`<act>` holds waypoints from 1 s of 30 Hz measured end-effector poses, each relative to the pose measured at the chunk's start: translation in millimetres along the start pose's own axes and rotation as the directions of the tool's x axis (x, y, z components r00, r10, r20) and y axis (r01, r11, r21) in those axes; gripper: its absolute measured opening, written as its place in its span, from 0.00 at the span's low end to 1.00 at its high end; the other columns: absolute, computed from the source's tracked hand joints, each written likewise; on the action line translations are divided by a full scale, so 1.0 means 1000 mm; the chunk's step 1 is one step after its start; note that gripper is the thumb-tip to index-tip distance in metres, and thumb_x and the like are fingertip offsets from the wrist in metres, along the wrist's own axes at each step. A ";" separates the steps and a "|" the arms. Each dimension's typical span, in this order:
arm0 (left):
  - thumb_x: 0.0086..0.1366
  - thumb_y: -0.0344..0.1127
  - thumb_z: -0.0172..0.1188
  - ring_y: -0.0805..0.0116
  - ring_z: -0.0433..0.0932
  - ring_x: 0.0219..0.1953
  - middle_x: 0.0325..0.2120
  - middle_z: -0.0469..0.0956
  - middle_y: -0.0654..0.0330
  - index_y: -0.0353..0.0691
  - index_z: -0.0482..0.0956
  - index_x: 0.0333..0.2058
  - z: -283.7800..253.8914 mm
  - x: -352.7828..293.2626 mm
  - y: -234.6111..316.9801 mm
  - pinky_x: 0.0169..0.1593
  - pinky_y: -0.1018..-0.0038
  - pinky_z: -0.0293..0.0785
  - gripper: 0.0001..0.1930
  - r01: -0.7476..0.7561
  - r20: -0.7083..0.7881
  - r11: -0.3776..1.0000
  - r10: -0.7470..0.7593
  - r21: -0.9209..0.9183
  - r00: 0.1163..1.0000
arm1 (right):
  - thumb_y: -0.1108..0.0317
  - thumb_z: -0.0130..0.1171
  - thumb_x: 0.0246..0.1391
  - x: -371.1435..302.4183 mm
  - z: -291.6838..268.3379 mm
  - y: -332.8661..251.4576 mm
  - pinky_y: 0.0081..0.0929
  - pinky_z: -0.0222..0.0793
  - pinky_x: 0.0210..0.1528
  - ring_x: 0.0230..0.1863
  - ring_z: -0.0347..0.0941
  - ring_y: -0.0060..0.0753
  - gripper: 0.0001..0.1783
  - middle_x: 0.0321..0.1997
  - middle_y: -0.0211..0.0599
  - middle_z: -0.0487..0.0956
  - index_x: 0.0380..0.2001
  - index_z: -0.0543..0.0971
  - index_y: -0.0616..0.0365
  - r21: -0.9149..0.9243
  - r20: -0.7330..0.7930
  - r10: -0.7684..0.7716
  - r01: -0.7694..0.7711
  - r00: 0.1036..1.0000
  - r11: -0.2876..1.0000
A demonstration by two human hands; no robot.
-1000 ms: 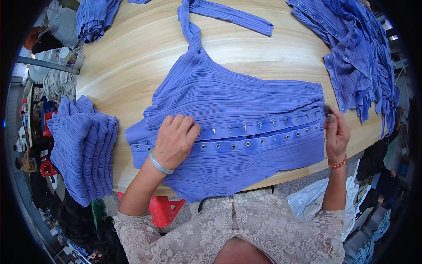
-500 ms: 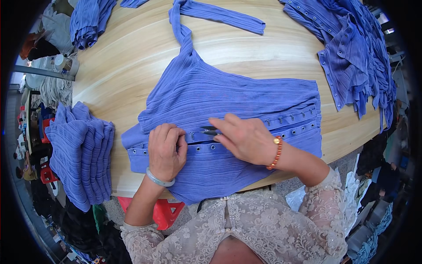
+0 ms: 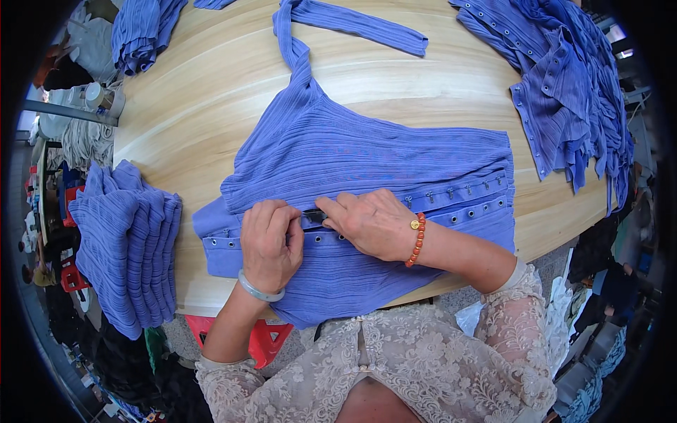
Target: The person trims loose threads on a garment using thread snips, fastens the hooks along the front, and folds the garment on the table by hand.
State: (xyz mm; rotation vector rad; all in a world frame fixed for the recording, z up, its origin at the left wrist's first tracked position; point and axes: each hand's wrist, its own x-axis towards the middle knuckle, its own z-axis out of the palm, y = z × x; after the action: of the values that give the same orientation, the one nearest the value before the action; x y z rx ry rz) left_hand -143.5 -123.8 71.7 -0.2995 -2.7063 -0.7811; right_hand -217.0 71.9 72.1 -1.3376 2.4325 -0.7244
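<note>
A blue ribbed knit garment [image 3: 352, 155] lies flat in front of me, its long sleeve stretched away toward the far side. Along its front opening runs one strip with small metal hooks [image 3: 450, 192] and a facing strip with metal eyelets [image 3: 471, 213]. My left hand [image 3: 270, 240] is closed in a pinch on the garment's edge at the opening. Dark thread snips [image 3: 314, 216] stick out from the fingers of my right hand [image 3: 370, 222], which is closed round them. Their tips point left at the hook strip, close to my left fingertips.
A folded stack of blue ribbed garments [image 3: 127, 247] stands at the table's left edge. More blue garments with eyelets [image 3: 564, 99] are heaped at the far right, and another folded pile [image 3: 147, 35] is at the far left. A red stool [image 3: 266, 342] shows below the wooden table [image 3: 190, 127].
My right hand has moved left with the snips, bringing them close to my left fingers. The left hand keeps its pinch on the garment, shifted very slightly right.
</note>
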 end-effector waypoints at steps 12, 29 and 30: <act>0.52 0.17 0.59 0.55 0.76 0.36 0.32 0.76 0.52 0.35 0.76 0.33 -0.047 -0.035 0.009 0.41 0.67 0.71 0.09 0.184 -0.089 0.980 -0.191 -0.079 0.978 | 0.59 0.56 0.60 -0.018 -0.010 0.008 0.36 0.75 0.28 0.31 0.80 0.41 0.15 0.31 0.40 0.80 0.46 0.75 0.55 0.009 -0.230 0.061 -0.061 0.971 0.998; 0.57 0.29 0.66 0.47 0.73 0.52 0.47 0.76 0.48 0.35 0.77 0.42 -0.099 -0.188 0.034 0.54 0.57 0.68 0.14 0.496 -0.133 0.838 -0.478 0.228 0.868 | 0.77 0.60 0.46 -0.101 -0.023 0.036 0.33 0.72 0.29 0.29 0.77 0.44 0.16 0.32 0.39 0.79 0.42 0.78 0.55 -0.017 -0.578 0.273 -0.346 0.769 0.938; 0.57 0.30 0.66 0.46 0.72 0.54 0.50 0.75 0.48 0.35 0.76 0.45 -0.090 -0.169 0.033 0.56 0.57 0.66 0.17 0.408 -0.115 0.885 -0.391 0.226 0.913 | 0.78 0.59 0.47 -0.102 -0.023 0.034 0.34 0.72 0.30 0.30 0.77 0.44 0.18 0.32 0.39 0.77 0.43 0.78 0.54 -0.081 -0.564 0.240 -0.342 0.790 0.936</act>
State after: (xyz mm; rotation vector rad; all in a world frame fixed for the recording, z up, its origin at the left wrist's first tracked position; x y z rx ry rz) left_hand 43.9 -164.8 101.0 0.3503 -2.7944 -0.5295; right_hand -197.3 180.2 72.5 -0.8347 3.1329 -0.9183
